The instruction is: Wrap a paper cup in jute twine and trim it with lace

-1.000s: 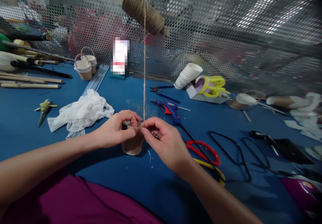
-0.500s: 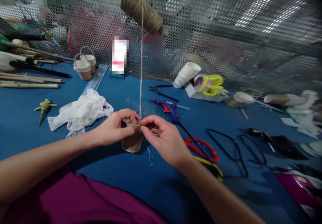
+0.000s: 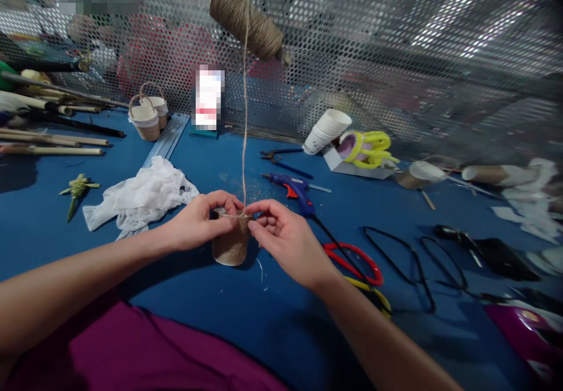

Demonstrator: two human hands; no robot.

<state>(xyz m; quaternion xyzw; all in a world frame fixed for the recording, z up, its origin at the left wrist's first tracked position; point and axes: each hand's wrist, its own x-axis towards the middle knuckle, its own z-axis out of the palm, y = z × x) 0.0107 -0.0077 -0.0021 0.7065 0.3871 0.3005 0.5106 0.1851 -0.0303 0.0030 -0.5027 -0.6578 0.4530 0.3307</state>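
A small cup wrapped in brown burlap [image 3: 230, 247] stands in front of me on the blue table. My left hand [image 3: 206, 220] grips its rim, fingers over the far side and thumb on the near side. Thumb and forefinger of my right hand [image 3: 281, 234] are at the cup's right upper edge, where the twine meets the rim; the exact pinch is partly hidden. From the cup the strand of twine [image 3: 245, 139] runs up to a twine spool [image 3: 246, 20] hanging by the mesh.
Right of the cup lie a blue glue gun [image 3: 294, 189], pliers [image 3: 281, 161] and red-handled scissors [image 3: 358, 259]. White lace [image 3: 145, 194] sits to the left. Behind stand small handled baskets [image 3: 146, 122], a phone [image 3: 208, 99] and stacked paper cups [image 3: 328, 130]. A cable [image 3: 413, 262] loops at right.
The twine looks slacker and slightly curved. My right thumb has drawn back a little from the cup's rim, showing more of the burlap. My left hand keeps its hold.
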